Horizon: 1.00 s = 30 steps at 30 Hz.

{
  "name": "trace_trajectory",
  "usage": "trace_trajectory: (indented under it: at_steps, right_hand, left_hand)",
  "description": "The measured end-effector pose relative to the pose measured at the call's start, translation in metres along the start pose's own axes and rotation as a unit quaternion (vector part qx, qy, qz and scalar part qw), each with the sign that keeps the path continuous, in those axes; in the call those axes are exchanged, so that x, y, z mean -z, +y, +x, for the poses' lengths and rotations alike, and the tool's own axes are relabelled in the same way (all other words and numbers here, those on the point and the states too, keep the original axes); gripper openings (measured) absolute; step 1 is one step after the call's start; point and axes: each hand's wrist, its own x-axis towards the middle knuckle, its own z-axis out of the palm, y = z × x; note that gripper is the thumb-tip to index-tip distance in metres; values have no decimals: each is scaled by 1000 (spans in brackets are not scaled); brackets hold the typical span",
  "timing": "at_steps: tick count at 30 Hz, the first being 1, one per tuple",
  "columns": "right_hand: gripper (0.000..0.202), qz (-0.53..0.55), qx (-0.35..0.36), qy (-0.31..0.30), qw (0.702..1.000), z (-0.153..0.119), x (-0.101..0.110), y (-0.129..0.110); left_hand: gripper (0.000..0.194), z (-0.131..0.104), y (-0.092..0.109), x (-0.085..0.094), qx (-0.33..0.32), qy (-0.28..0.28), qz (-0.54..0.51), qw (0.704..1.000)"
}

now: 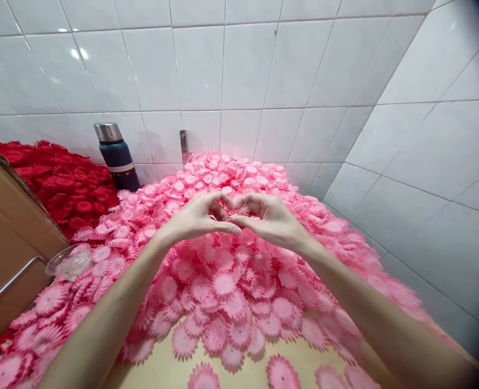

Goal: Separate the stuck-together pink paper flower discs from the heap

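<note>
My left hand [201,216] and my right hand [271,217] meet in the middle of the view, held above a big heap of pink fabric flower petals [225,283]. Curved fingers touch at the top and the thumbs come together below, so the two hands frame a heart-shaped gap. Nothing is held in either hand; pink pieces show through the gap. Each petal piece is round with a toothed edge, and many have a small hole at the centre.
Left of the heap stand a dark blue bottle [120,159] with a silver cap and a pile of red petals [73,183]. A cardboard box [16,205] and a clear plastic container [70,263] are at the left. White tiled walls [247,65] bound the back and right.
</note>
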Motion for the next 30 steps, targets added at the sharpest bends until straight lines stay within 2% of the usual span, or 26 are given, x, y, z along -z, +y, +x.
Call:
trace_trajectory:
  at_steps: [6,13,16,20,24,30]
  right_hand:
    - [28,64,-38,-18,997,0,2,-4]
    - [27,172,-89,-108,975,-2,28,-15]
    - [19,171,-70,-119,976,-3,31,-18]
    - [13,157,-50,-126,978,-3,29,-21]
    - [17,139,-49,-141,979,-3,29,-25]
    - [26,118,-48,-117,985,-4,29,-28]
  left_hand:
    - [38,0,0,1,-3,-8,-28,1000]
    - [29,-4,7,9,9,-8,-141,990]
    - [26,-4,8,10,8,-19,-192,981]
    - [24,-4,9,8,13,-31,-205,978]
    - [26,-6,11,7,8,-33,-221,975]
    - [24,-6,16,2,9,-16,-222,975]
